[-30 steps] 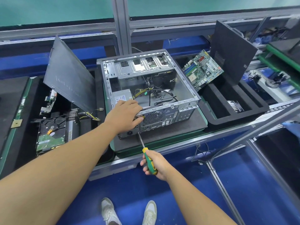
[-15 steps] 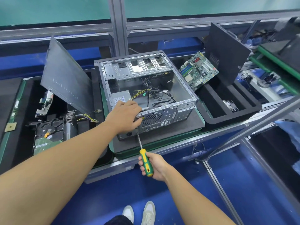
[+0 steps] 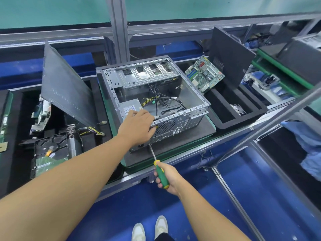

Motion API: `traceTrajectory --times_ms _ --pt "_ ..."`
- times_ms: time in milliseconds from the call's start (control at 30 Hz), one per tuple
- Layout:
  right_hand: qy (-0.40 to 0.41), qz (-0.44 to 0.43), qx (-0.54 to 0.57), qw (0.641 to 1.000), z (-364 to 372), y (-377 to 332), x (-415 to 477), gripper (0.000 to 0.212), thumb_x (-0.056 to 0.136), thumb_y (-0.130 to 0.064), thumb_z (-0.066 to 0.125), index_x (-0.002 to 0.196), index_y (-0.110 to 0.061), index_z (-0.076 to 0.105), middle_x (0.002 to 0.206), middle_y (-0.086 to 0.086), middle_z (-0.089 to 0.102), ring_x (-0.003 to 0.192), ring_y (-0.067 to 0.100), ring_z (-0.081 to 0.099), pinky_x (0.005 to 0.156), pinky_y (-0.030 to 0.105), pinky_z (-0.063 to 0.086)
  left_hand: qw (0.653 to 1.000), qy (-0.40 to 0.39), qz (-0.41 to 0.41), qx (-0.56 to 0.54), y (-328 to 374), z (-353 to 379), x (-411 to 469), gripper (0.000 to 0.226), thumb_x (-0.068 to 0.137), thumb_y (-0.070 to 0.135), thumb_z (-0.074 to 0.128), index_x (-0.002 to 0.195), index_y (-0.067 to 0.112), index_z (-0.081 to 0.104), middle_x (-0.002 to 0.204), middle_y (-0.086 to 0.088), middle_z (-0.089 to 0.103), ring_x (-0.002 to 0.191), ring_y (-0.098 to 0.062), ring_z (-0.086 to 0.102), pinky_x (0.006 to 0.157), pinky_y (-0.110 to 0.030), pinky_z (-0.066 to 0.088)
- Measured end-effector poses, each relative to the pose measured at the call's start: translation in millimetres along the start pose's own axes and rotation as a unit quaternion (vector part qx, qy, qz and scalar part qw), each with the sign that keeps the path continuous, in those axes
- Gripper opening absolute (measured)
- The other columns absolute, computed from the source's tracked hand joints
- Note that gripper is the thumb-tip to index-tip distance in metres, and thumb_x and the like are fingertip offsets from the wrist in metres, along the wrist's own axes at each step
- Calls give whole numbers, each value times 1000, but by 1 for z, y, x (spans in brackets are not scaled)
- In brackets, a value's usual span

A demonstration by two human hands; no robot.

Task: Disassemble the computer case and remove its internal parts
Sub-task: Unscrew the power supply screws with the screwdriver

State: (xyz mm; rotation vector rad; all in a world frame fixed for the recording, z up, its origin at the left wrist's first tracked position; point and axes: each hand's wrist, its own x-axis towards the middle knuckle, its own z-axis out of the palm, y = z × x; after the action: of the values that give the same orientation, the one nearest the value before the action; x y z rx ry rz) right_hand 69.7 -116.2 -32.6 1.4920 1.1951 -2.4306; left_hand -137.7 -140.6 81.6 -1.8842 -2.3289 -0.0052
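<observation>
Next to no movement since half a second ago: same brace by the left hand (image 3: 139,124) on the computer case (image 3: 175,126), same screwdriver (image 3: 160,173) set low against the rear panel, near the power socket.

Well along, by the look of it: side panel (image 3: 64,87) off and leaning at the left of the desk (image 3: 191,154), motherboard (image 3: 204,76) out and propped in the foam tray (image 3: 231,123) toward the right back, hard drive (image 3: 50,148) lying flat at the left front. Left inside: power supply (image 3: 130,106) in the case's near left corner, plus loose cables (image 3: 161,101). Probably loosening the supply's rear screws now.

Left hand curled over the rear top edge, thumb on the panel, gripping. Right hand (image 3: 171,178) wrapped tight round the green handle. Case itself mid-desk, near the front edge.
</observation>
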Motion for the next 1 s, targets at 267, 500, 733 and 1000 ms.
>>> traceTrajectory --times_ms 267,500,733,1000 --pt "-46 21 7 999 -2 -2 1 34 103 -32 39 96 -9 64 70 3 58 53 17 49 47 28 41 1000 5 0 2 2 0 2 39 98 48 37 113 18 57 122 -1 60 124 -20 46 98 -44 32" --pt "36 -53 -31 997 -9 4 -3 32 100 -32 56 113 -5 66 72 5 61 57 20 59 53 30 51 1000 22 7 8 2 3 2 36 98 48 38 109 18 56 116 1 62 121 -20 47 99 -42 31" --pt "106 -102 -127 981 -6 3 -7 21 97 -38 64 107 -20 65 83 5 58 52 15 52 45 24 39 1000 28 8 5 3 3 2 34 99 47 40 105 18 54 108 0 60 111 -20 51 98 -42 32" --pt "3 17 -6 1000 -8 -6 -9 39 106 -25 34 100 -4 67 76 6 65 56 18 52 51 28 40 1000 25 10 2 2 3 1 35 99 47 38 106 18 55 109 1 60 112 -20 50 99 -42 31"
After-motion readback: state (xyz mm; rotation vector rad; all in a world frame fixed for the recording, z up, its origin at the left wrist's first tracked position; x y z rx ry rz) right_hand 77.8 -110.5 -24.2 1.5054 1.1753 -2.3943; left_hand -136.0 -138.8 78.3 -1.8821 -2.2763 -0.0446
